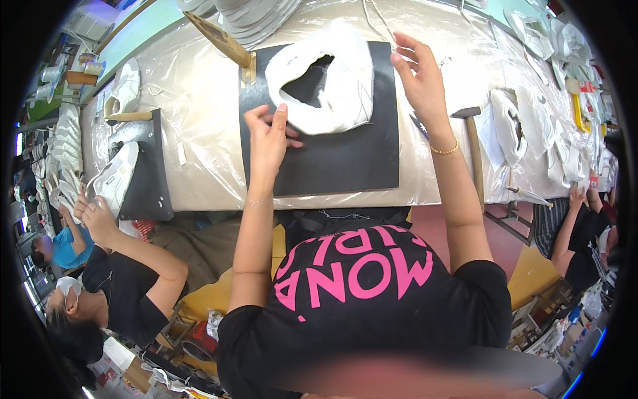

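A white shoe upper (355, 80) with a dark opening lies on a black mat (332, 166) in front of me. My left hand (269, 136) is at its near left edge, fingers apart, the thumb tip at the white material. Whether the thumb presses on it I cannot tell. My right hand (423, 80) is raised to the right of the upper, apart from it, with the fingers loosely spread. I see nothing between them. Any fine thread at either hand is too small to make out.
A pointed wooden post (222, 40) stands at the mat's far left corner. A hammer (473, 143) lies right of my forearm. Stacked white pieces (256, 16) are at the back. At left, a co-worker's hands (96, 216) handle another white shoe upper (116, 176). Another person (581, 229) sits far right.
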Tool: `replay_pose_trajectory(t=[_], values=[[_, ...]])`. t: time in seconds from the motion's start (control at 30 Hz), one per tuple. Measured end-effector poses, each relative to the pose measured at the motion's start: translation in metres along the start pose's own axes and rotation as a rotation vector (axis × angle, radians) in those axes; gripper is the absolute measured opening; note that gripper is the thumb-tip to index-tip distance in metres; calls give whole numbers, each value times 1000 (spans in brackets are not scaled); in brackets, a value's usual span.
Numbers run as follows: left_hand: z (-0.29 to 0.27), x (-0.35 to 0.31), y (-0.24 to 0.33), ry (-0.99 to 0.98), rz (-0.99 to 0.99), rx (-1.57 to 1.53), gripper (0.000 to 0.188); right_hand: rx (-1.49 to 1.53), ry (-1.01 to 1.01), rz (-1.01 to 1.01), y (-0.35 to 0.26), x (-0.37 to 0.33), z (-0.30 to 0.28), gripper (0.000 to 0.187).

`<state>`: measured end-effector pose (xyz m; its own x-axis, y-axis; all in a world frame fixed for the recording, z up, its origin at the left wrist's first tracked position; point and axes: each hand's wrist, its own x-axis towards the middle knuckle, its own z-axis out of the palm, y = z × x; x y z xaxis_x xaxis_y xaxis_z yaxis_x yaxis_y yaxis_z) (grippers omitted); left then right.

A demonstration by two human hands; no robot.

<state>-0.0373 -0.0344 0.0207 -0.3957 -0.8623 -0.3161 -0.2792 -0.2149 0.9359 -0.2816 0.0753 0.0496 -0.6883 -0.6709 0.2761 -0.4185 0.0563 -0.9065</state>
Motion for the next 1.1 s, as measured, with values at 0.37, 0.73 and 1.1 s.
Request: replay_pose_trajectory(t=[0.37,0.73,1.1], values=[[-1,42,68,-766,1233,970,28,-333,-1124,-538,-31,60,55,23],[19,30,50,-131,1161,1493,15,-1051,-724,-730,-23,43,47,19],[39,19,3,-31,1270,1653,11,-201,-598,-385,23,8,73,28]])
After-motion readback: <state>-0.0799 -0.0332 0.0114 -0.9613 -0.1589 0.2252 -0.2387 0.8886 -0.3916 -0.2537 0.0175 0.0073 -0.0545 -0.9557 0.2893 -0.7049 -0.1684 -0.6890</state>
